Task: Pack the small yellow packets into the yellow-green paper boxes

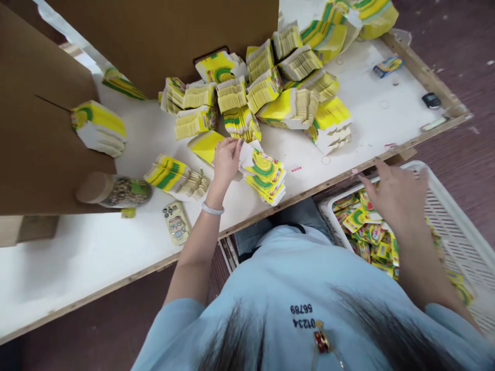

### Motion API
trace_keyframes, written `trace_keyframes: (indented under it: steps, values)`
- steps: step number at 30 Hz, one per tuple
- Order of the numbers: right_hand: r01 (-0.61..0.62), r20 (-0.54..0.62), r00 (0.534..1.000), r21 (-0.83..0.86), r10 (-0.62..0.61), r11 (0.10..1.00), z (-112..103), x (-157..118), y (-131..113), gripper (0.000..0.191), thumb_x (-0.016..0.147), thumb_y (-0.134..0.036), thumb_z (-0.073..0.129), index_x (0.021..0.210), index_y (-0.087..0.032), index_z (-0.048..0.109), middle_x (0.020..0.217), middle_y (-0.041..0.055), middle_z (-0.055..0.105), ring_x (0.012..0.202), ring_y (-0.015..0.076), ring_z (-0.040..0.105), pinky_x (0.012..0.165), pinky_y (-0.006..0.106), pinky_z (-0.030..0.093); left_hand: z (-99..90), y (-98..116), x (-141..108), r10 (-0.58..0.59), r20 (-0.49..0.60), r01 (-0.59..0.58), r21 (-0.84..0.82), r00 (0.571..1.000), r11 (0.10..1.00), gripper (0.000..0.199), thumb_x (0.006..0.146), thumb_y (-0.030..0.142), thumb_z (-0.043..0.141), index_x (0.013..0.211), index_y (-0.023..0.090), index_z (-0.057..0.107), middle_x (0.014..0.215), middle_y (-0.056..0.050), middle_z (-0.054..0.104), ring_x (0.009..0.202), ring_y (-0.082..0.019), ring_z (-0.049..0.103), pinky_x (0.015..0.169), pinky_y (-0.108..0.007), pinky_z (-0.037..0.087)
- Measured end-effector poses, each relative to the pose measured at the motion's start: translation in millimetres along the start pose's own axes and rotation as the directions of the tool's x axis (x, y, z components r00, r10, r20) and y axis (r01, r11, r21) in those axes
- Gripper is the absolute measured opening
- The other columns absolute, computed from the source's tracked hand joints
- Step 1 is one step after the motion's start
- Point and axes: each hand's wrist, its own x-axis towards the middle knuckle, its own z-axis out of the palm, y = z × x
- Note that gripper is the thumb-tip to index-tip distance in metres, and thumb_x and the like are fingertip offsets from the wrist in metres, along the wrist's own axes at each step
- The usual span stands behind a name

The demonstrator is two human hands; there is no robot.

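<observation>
My left hand (227, 158) pinches the white end flap of a flat yellow-green carton at the top of a small fanned pile (266, 178) near the table's front edge. Over the white basket (456, 232) at the right, my right hand (400, 193) has its fingers spread, with nothing seen between them. Below it in the basket lie many small yellow, red and green filled boxes (363, 219). Bundles of flat cartons (266, 87) stand across the back of the table, and a banded bundle (176, 175) lies left of my left hand.
A lidded jar (116, 190) and a phone (177, 222) are at the left. Brown cardboard (162, 38) stands behind. A blue-yellow box (389, 66) and a black object (431, 100) sit at the right, inside the raised wooden edge (423, 72).
</observation>
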Motion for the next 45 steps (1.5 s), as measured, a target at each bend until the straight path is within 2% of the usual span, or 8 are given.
trace_keyframes:
  steps: [6,11,15,20,29,35,38,45]
  values:
    - [0.388,-0.408,0.902,0.622,-0.141,0.681,11.5,38.2,-126.8,0.049,0.095,-0.051,0.055,0.138,-0.025,0.053,0.135,0.0122,0.062,0.136,0.0341,0.049,0.12,0.064,0.024,-16.2,62.3,-38.6,0.003,-0.116,-0.042,-0.331,0.993,0.943,0.052,0.097,0.061,0.047,0.102,0.018,0.076,0.064,0.0,0.06,0.055,-0.013,0.054,0.058,-0.026,0.049]
    - [0.433,-0.388,0.901,0.763,-0.197,0.48,17.6,39.5,-183.6,0.045,0.094,-0.051,0.059,0.131,-0.024,0.057,0.113,0.0117,0.068,0.111,0.0299,0.063,0.111,0.056,0.042,-28.5,101.8,-79.5,-0.096,-0.135,0.017,-0.492,0.986,0.871,0.047,0.097,0.058,0.051,0.097,0.019,0.076,0.066,0.0,0.063,0.054,-0.011,0.057,0.051,-0.023,0.049]
    - [0.436,-0.401,0.9,0.808,-0.173,0.395,16.2,27.1,-181.5,0.036,0.099,-0.043,0.051,0.127,-0.022,0.06,0.105,0.0127,0.072,0.095,0.0268,0.068,0.091,0.046,0.056,-22.3,99.0,-105.4,-0.091,-0.088,0.015,-0.627,0.992,0.779,0.055,0.093,0.067,0.048,0.122,0.024,0.066,0.101,-0.008,0.072,0.091,-0.022,0.071,0.071,-0.032,0.06]
    - [0.37,-0.356,0.929,0.868,-0.105,0.33,7.7,15.7,-177.5,0.04,0.104,-0.044,0.031,0.124,-0.029,0.063,0.118,0.0075,0.071,0.124,0.027,0.062,0.119,0.06,0.035,15.1,93.2,-131.9,0.175,0.135,-0.042,-0.666,0.975,0.745,0.103,0.078,0.066,0.071,0.158,0.031,0.017,0.151,-0.017,0.044,0.145,-0.034,0.04,0.116,-0.05,0.041]
    - [0.038,-0.044,0.998,0.991,0.045,0.125,10.5,6.8,-180.9,0.033,0.1,-0.053,0.046,0.112,-0.027,0.062,0.098,0.0046,0.076,0.089,0.0208,0.073,0.084,0.035,0.059,19.1,86.6,-144.5,-0.006,0.174,0.113,-0.614,0.985,0.781,0.045,0.096,0.051,0.055,0.13,0.022,0.059,0.106,-0.008,0.07,0.097,-0.023,0.067,0.09,-0.037,0.056]
    - [-0.136,0.142,0.989,0.98,0.037,-0.144,22.1,-15.8,-182.1,0.042,0.089,-0.047,0.07,0.119,-0.03,0.045,0.063,-0.0097,0.063,0.048,0.0095,0.057,0.049,0.018,0.046,27.2,93.7,-169.6,-0.182,0.145,0.23,-0.713,0.973,0.662,0.054,0.099,0.05,0.051,0.148,0.032,0.038,0.126,-0.008,0.066,0.108,-0.019,0.066,0.093,-0.035,0.055]
    - [-0.173,0.162,0.982,0.979,-0.095,-0.11,26.2,-27.9,-171.1,0.041,0.089,-0.044,0.071,0.122,-0.027,0.054,0.086,-0.0001,0.075,0.07,0.0137,0.07,0.064,0.024,0.056,26.7,90.4,-183.4,-0.201,0.196,0.277,-0.77,0.96,0.575,0.072,0.098,0.051,0.053,0.156,0.039,0.013,0.117,-0.007,0.068,0.097,-0.018,0.069,0.082,-0.034,0.058]
    - [-0.108,0.123,0.949,0.992,-0.291,0.066,31.1,-33.7,-151.4,0.024,0.097,-0.038,0.059,0.087,-0.021,0.074,0.082,0.0023,0.075,0.074,0.0149,0.07,0.071,0.026,0.057,14.1,82.9,-195.0,-0.175,0.383,0.415,-0.743,0.907,0.524,0.031,0.094,0.047,0.063,0.11,0.021,0.058,0.08,-0.001,0.065,0.062,-0.01,0.059,0.057,-0.02,0.047]
